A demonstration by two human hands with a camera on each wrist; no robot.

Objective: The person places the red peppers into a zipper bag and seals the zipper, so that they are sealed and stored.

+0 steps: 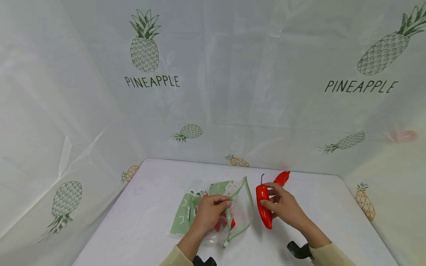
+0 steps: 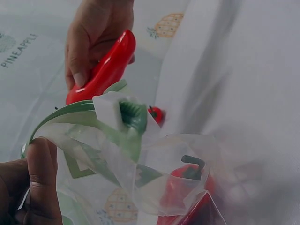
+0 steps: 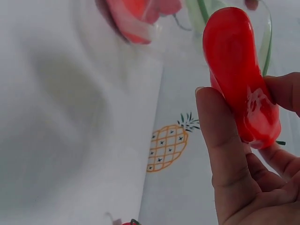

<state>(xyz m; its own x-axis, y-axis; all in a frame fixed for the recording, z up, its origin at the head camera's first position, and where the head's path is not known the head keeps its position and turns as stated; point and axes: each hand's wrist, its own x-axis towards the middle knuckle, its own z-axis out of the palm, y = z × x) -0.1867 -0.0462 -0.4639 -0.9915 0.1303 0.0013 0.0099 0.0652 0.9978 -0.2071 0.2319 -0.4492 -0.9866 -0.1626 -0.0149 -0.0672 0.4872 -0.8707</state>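
My left hand (image 1: pixel 208 214) pinches the green-edged rim of a clear zip bag (image 1: pixel 242 218), whose mouth gapes to the right. Red peppers (image 1: pixel 223 222) lie inside the bag; in the left wrist view, one bagged pepper (image 2: pixel 190 176) shows its dark green stem. Just right of the mouth, apart from it, a glossy long red pepper (image 1: pixel 264 207) hangs stem up, held between the thumb and fingers of my right hand (image 1: pixel 288 207). The right wrist view shows this pepper (image 3: pixel 232 56) from its rounded lower end. Another red pepper (image 1: pixel 282 178) lies on the table behind my right hand, partly hidden.
A green printed panel with a cartoon face (image 1: pixel 183 218) lies left of my left hand, under clear plastic. The white table (image 1: pixel 139 221) ends at a pineapple-printed sheet (image 1: pixel 233 92) behind it. Similar sheeting flanks both sides.
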